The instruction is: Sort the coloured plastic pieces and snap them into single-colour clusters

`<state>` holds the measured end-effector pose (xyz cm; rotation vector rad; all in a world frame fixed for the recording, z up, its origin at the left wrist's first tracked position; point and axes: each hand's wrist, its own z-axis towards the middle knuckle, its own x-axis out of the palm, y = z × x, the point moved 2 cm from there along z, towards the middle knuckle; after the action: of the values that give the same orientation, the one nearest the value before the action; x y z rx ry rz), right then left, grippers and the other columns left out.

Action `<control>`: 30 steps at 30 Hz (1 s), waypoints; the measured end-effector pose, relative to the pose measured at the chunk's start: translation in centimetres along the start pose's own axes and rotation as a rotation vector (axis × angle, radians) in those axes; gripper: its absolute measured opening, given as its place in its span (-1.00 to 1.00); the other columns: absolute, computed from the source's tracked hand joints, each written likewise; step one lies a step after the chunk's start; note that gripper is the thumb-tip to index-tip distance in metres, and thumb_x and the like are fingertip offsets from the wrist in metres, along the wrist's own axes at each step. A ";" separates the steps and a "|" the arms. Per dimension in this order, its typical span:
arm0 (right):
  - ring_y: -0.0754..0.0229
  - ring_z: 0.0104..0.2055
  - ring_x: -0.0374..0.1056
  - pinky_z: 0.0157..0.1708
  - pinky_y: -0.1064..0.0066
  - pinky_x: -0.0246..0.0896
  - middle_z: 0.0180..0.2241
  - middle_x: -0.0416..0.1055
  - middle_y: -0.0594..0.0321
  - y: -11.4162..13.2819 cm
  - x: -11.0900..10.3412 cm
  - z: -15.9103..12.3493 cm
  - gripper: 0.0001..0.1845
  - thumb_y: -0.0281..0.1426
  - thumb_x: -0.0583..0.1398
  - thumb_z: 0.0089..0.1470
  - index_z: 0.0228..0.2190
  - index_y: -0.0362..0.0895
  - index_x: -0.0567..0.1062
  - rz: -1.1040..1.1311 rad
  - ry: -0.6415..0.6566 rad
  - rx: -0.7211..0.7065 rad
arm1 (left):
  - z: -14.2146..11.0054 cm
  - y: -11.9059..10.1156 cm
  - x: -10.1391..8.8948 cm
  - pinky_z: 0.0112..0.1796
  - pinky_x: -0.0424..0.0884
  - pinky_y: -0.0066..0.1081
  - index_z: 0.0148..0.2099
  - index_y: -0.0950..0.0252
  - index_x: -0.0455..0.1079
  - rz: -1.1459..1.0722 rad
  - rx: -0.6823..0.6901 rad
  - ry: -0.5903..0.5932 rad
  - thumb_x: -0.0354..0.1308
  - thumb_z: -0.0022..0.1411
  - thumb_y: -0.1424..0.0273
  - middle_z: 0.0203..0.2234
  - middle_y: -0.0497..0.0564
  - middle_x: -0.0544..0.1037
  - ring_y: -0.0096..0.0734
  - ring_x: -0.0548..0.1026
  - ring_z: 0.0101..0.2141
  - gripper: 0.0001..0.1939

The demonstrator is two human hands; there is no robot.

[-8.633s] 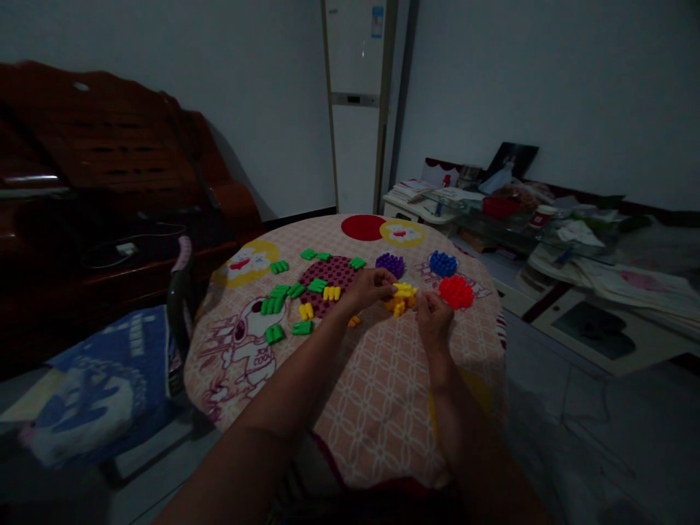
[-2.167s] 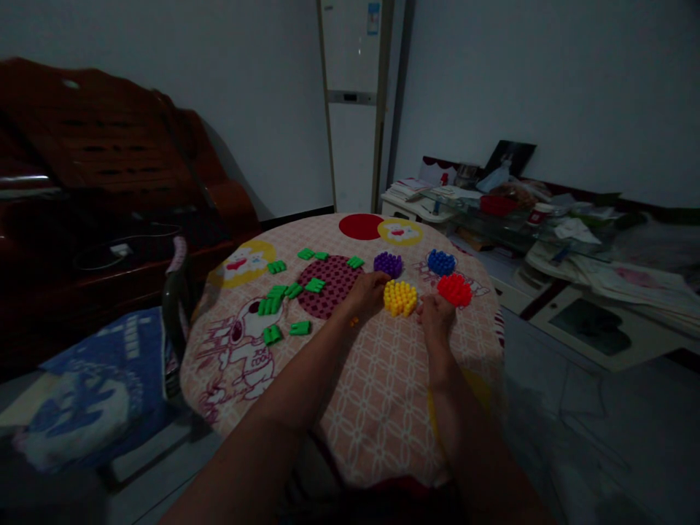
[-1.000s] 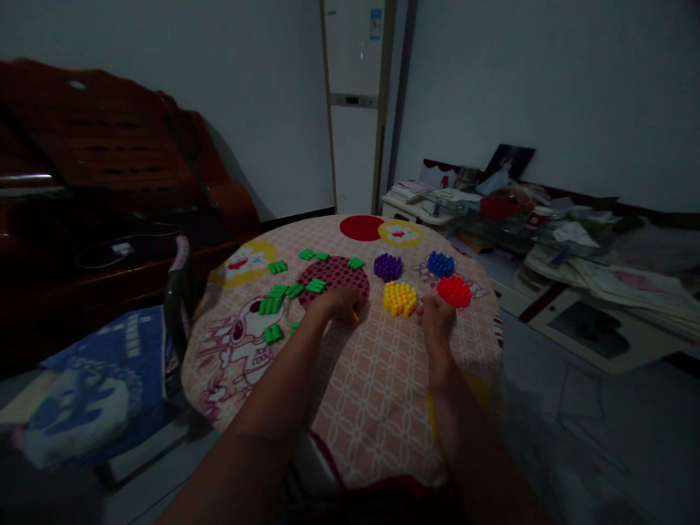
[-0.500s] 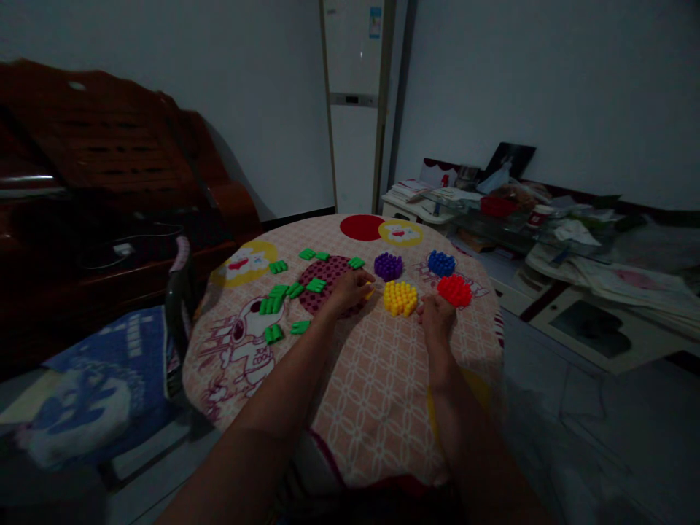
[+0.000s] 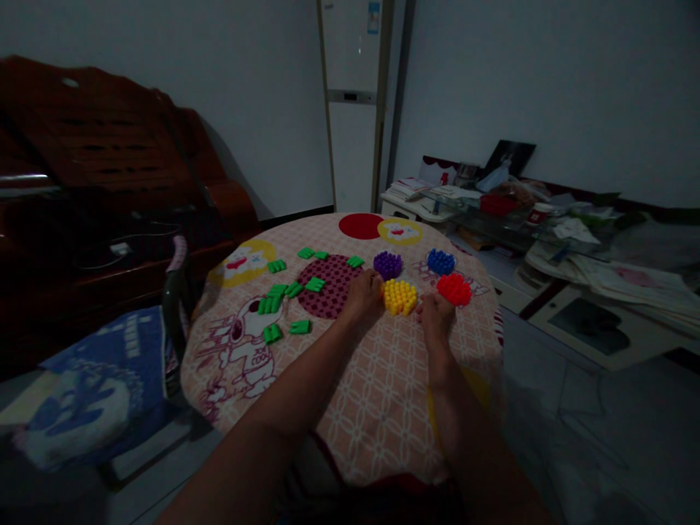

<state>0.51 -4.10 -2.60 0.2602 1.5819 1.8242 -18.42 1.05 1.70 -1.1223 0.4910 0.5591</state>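
My left hand (image 5: 365, 294) is at the left edge of a group of yellow building blocks (image 5: 400, 297), its fingers closed on a yellow block that is mostly hidden behind them. On the other side of the group rests my right hand (image 5: 437, 315), fingers curled and close to the yellow blocks, with nothing visible in them. A red group of blocks (image 5: 454, 289) sits just beyond the right hand. Purple blocks (image 5: 388, 265) stand behind the yellow ones, and blue blocks (image 5: 440, 261) farther right. Several green blocks (image 5: 269, 304) lie scattered on the left.
A patterned cloth covers the round table (image 5: 377, 394). At the left stands a chair with a blue cloth (image 5: 109, 379), near a wooden bench (image 5: 125, 146). A cluttered glass-topped cabinet (image 5: 492, 208) runs along the right wall. A tall white air conditioner (image 5: 354, 153) is in the corner.
The loose yellow blocks have gone from the left side and the yellow group has grown. My left hand picked up the last small yellow block and moved right to the group. My right hand stayed.
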 end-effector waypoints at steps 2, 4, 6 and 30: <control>0.21 -0.56 0.33 -0.57 0.44 0.14 -0.60 0.44 0.30 0.0 0.0 0.0 -0.66 -0.16 0.07 0.05 -0.52 -0.10 0.49 -0.005 -0.004 -0.001 | 0.1 0.3 0.0 -0.08 0.39 -0.31 -0.11 0.39 0.54 0.022 -0.018 0.031 -0.06 0.34 0.46 -0.19 0.18 0.63 -0.23 0.54 -0.16 -0.68; 0.21 -0.56 0.33 -0.57 0.45 0.15 -0.60 0.44 0.30 0.2 -0.1 -0.1 -0.67 -0.16 0.07 0.04 -0.52 -0.10 0.49 0.002 0.006 0.006 | 0.2 0.7 0.3 -0.03 0.39 -0.30 -0.05 0.38 0.55 0.019 -0.036 0.062 -0.04 0.30 0.51 -0.13 0.19 0.63 -0.20 0.54 -0.10 -0.65; 0.22 -0.58 0.32 -0.57 0.45 0.16 -0.60 0.44 0.30 0.4 -0.1 -0.2 -0.67 -0.17 0.07 0.04 -0.54 -0.10 0.48 0.011 0.016 0.012 | 0.1 0.9 0.7 -0.01 0.40 -0.30 -0.02 0.36 0.56 0.001 -0.023 0.094 -0.04 0.26 0.54 -0.11 0.18 0.64 -0.20 0.55 -0.08 -0.62; 0.24 -0.64 0.27 -0.60 0.42 0.16 -0.65 0.40 0.33 1.8 -0.7 -0.7 -0.72 -0.22 0.10 0.02 -0.56 -0.10 0.48 0.051 0.020 0.093 | 1.5 9.6 -9.6 0.20 0.25 -0.04 0.21 0.48 0.33 0.456 -0.304 -0.237 0.08 0.19 0.45 0.10 0.36 0.47 0.09 0.37 0.17 -0.47</control>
<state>-0.05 -5.11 -0.91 0.3286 1.6907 1.7995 -31.79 3.96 1.57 -1.2160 0.4654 1.1818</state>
